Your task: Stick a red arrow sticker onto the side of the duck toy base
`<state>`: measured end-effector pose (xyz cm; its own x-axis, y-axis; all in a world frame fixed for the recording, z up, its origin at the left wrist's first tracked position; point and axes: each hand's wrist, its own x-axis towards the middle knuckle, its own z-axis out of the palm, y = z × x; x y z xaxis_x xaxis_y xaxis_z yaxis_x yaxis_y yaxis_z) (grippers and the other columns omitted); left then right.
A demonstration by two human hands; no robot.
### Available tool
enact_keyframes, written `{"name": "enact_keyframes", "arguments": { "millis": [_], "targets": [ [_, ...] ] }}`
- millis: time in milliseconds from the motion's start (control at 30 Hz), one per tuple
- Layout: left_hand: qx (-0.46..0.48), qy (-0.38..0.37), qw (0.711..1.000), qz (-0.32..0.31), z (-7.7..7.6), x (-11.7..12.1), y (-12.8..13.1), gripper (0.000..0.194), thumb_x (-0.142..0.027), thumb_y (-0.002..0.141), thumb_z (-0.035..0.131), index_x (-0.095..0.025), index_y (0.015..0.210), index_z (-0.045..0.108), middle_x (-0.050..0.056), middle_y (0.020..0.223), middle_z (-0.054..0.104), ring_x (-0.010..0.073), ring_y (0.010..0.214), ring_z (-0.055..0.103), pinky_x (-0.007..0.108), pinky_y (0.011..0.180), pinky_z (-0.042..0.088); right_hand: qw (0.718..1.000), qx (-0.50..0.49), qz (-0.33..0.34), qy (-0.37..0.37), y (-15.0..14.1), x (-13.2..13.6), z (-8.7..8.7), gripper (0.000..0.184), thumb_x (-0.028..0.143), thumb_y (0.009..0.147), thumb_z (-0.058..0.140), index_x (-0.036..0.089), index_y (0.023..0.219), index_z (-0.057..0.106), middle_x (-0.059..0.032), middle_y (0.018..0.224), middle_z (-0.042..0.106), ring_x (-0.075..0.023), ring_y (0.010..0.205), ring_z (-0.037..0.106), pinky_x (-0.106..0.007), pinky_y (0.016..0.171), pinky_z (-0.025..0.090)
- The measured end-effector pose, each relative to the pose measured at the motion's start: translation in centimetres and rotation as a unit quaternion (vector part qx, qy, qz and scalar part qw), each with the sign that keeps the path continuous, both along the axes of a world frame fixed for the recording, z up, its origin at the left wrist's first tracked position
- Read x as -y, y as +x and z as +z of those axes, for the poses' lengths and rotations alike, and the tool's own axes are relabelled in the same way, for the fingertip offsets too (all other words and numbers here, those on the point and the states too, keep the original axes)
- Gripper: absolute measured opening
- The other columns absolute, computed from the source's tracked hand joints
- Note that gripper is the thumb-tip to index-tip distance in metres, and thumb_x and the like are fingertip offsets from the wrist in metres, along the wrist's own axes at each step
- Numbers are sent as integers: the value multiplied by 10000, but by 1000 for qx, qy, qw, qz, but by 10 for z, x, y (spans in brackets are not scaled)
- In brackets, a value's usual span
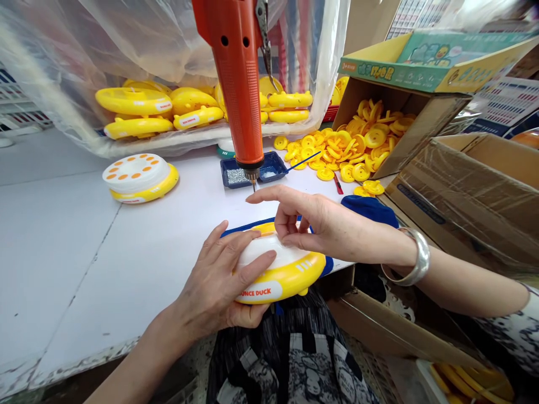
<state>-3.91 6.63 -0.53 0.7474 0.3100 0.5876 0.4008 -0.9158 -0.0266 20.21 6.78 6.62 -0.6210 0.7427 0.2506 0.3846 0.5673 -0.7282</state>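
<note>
My left hand (225, 275) grips a round yellow and white toy (290, 278) at its left side, fingers over the white top and underneath. Its label partly reads "DUCK". Over the toy's top is my right hand (301, 219), thumb and curled fingers brought together at the white part. Whatever they pinch, if anything, is hidden. The right index finger reaches out just below the bit of a hanging orange electric screwdriver (242, 84). A blue cloth (326, 266) lies under the toy.
Behind the screwdriver tip sits a small dark blue tray (229, 182) with tiny screws. Yellow round parts (324, 151) spill from a cardboard box (429, 123) at right. Another toy (141, 179) stands at left. A plastic-lined bin (105, 148) at the back holds several yellow pieces.
</note>
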Motion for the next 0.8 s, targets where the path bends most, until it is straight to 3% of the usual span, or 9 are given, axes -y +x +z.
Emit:
{"name": "enact_keyframes", "arguments": {
  "millis": [233,467,800],
  "targets": [
    [-10,17,1000,-5,0,-1,0,594,-357,726,634,-185,1276,488,199,1299,510,348,1198,543,648,1079,310,1000,17,-7,23,-1,0,-3,622,48,834,559,231,1403,385,43,805,594,-129,713,583,-259,691,472],
    [-4,4,1000,2,-1,1,0,603,-365,740,617,-231,1308,467,166,1332,518,325,1223,528,635,1097,305,996,77,-35,28,-4,10,2,616,71,863,550,241,1434,392,15,868,604,-148,761,575,-264,721,469],
    [14,2,1000,-1,-3,4,-1,602,-322,695,645,-221,1270,498,171,1297,549,340,1199,554,635,1088,318,998,-50,6,-34,6,5,-8,624,6,866,504,211,1437,355,11,885,619,-122,842,601,-239,773,478]
  ]
}}
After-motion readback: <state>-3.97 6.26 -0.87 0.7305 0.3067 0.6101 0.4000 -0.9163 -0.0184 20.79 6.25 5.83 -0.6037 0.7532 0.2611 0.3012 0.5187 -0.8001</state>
